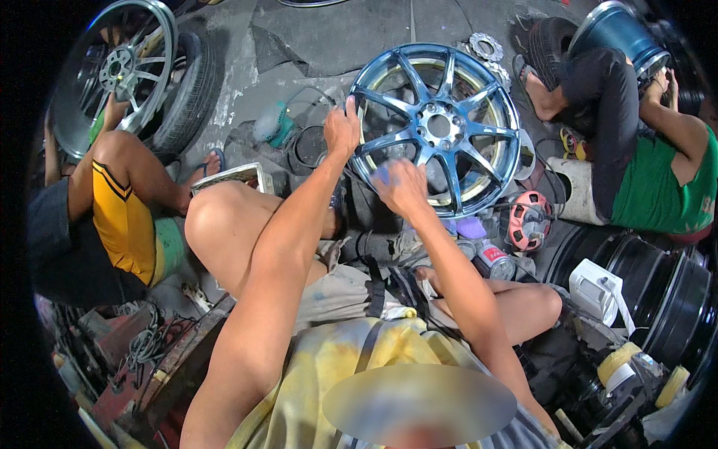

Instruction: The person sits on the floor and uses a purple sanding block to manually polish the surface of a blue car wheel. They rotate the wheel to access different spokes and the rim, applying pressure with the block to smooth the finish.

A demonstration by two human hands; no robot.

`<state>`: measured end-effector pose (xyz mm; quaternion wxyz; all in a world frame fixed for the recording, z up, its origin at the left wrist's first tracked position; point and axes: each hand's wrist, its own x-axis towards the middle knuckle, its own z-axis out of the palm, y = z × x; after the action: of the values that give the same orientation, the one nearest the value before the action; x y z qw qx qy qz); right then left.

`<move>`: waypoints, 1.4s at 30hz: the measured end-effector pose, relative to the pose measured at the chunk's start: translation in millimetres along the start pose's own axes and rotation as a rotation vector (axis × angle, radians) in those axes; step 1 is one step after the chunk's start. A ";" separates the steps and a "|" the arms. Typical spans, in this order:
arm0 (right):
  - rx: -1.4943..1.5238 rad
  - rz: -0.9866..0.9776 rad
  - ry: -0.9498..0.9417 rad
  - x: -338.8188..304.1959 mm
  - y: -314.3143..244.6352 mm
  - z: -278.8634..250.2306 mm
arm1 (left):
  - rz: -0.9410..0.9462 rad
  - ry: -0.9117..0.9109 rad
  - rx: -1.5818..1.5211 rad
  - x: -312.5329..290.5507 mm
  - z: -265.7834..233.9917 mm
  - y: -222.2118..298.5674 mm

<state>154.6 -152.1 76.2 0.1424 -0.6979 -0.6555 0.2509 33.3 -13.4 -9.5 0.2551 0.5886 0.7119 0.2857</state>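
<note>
A blue alloy wheel (440,129) with several spokes and a bare-metal hub stands tilted before me. My left hand (342,131) is closed on the left edge of its rim, thumb pointing up. Below it, at the lower left of the rim, my right hand (405,191) has its fingers bent over a blue-purple pad (383,176), smeared by motion. The pad is close to the rim and lower spokes; whether it touches them I cannot tell. A similar purple pad (470,227) lies just below the wheel.
A teal power sander (275,126) lies left of the wheel. To the right are a pink-red round part (529,221), a can (495,260) and stacked black rims (636,277). One person handles a grey wheel (120,71) at left, another a blue rim (615,37) at right.
</note>
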 end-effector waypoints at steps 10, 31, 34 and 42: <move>0.041 0.041 0.025 4.2 -0.9 -0.1 | -0.017 -0.022 0.029 6.7 12.7 -9.4; -0.075 -0.066 0.063 -14.2 13.9 3.1 | -0.087 -0.064 -0.003 2.4 -0.6 4.2; -0.144 -0.169 0.187 -1.9 27.5 25.0 | -0.096 -0.098 -0.023 1.2 -3.8 15.8; -0.121 -0.019 -0.067 -25.0 17.4 -8.2 | -0.107 -0.104 -0.016 3.7 -8.3 11.1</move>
<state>173.3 -177.4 78.0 0.0804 -0.6903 -0.6804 0.2325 34.5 -9.1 4.1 0.3113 0.5617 0.7258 0.2465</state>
